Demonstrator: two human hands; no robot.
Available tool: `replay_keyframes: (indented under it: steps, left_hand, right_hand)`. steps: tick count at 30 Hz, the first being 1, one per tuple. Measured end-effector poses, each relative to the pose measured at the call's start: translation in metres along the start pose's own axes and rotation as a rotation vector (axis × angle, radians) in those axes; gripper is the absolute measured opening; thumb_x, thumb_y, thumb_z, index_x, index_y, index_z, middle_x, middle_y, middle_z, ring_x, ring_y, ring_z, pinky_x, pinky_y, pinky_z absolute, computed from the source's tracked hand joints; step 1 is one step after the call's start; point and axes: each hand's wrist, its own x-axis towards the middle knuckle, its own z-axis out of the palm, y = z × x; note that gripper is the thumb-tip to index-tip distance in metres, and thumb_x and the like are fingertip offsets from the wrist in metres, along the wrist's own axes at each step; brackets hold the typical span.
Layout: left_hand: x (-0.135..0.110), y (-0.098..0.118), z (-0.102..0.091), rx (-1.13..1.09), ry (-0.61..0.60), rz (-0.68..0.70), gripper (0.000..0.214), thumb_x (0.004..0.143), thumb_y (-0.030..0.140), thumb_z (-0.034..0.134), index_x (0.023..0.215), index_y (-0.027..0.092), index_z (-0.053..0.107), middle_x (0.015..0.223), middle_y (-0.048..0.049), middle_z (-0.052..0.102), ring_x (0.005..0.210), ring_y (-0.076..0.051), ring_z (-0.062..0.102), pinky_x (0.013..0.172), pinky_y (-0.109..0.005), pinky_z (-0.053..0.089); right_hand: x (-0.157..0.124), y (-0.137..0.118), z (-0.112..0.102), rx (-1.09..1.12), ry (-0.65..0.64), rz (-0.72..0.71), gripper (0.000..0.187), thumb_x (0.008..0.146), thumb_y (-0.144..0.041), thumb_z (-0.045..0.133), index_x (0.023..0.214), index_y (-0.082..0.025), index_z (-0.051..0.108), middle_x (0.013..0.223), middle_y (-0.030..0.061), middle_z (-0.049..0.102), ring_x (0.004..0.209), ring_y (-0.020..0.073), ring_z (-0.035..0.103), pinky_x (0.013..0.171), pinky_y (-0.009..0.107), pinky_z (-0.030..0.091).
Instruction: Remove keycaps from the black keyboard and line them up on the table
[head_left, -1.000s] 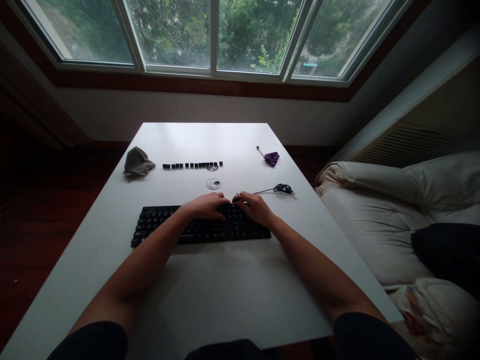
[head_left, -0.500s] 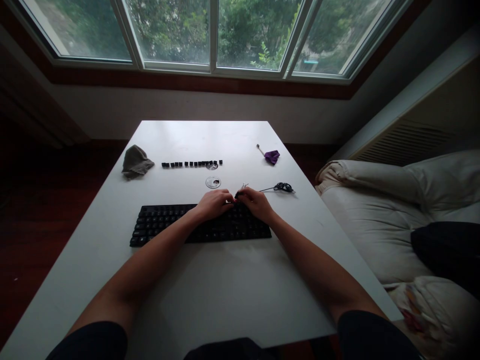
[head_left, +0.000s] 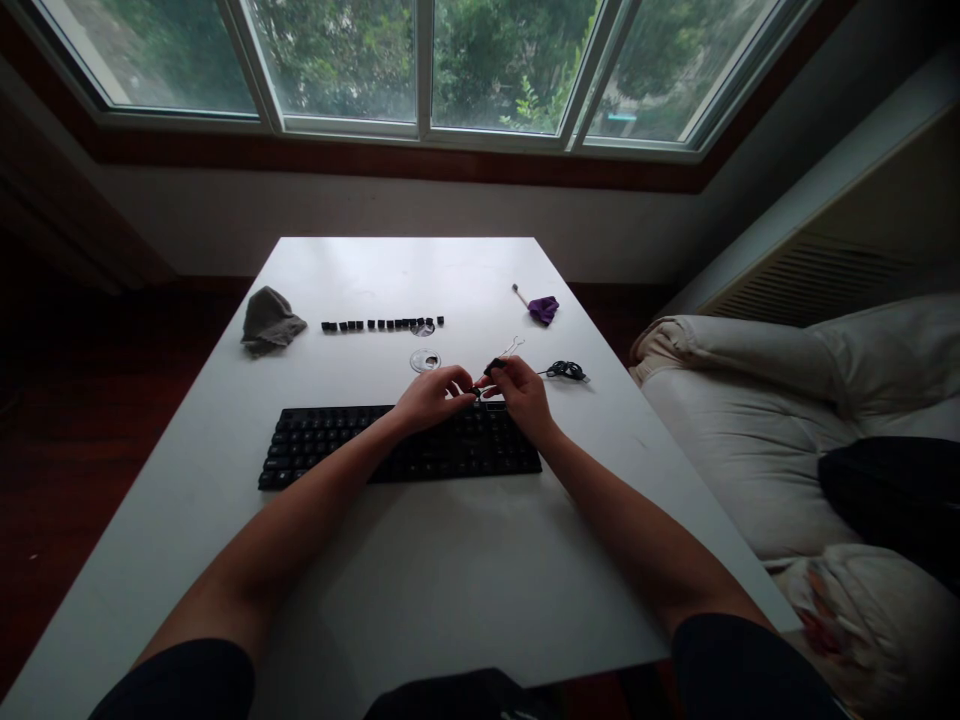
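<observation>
From where I stand, the right hand has its fingers clamped on a black-handled, thin-wire tool, slanting far-rightward above the black plastic keyboard's far edge. The left hand's fingers pinch a small black piece beside its near end.

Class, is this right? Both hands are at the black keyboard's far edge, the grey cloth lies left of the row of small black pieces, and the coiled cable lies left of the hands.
One side is wrong: the head view shows the coiled cable to the right of the left hand and the right hand, not to their left. The rest stands.
</observation>
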Motion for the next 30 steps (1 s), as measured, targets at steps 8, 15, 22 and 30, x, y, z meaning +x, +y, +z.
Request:
replay_keyframes:
  steps: [8,15,22,30]
  left_hand:
    - [0.000,0.001,0.001,-0.058,-0.012,0.011,0.021,0.088,0.033,0.069,0.105,0.020,0.072,0.087,-0.0022,0.073,0.078,-0.016,0.067,0.077,-0.030,0.054]
    - [-0.001,0.001,0.001,-0.117,-0.033,0.018,0.023,0.091,0.033,0.066,0.107,0.019,0.072,0.091,-0.0035,0.074,0.079,-0.015,0.066,0.077,-0.029,0.053]
    - [0.000,0.004,0.000,-0.240,-0.055,0.052,0.022,0.091,0.030,0.065,0.109,0.017,0.069,0.096,-0.0050,0.073,0.082,-0.015,0.065,0.080,-0.029,0.053]
    - [-0.003,0.005,0.001,-0.375,-0.044,0.091,0.039,0.091,0.029,0.067,0.128,0.018,0.059,0.103,-0.0075,0.071,0.085,-0.014,0.064,0.082,-0.029,0.053]
  right_hand:
    - [-0.008,-0.016,0.009,-0.057,0.043,-0.026,0.031,0.090,-0.053,0.068,0.102,-0.025,0.063,0.088,0.0005,0.070,0.076,0.0167,0.070,0.068,0.033,0.062]
    - [-0.009,-0.021,0.008,-0.093,0.070,0.027,0.035,0.091,-0.057,0.066,0.103,-0.024,0.062,0.083,-0.0002,0.069,0.066,0.0141,0.066,0.063,0.030,0.061]
    - [-0.009,-0.022,0.009,-0.096,0.088,0.025,0.034,0.092,-0.055,0.066,0.103,-0.024,0.059,0.080,-0.0008,0.067,0.066,0.0147,0.067,0.057,0.027,0.058]
    - [-0.009,-0.024,0.009,-0.101,0.093,0.062,0.036,0.091,-0.058,0.064,0.094,-0.023,0.057,0.076,-0.0011,0.066,0.062,0.0141,0.065,0.058,0.027,0.056]
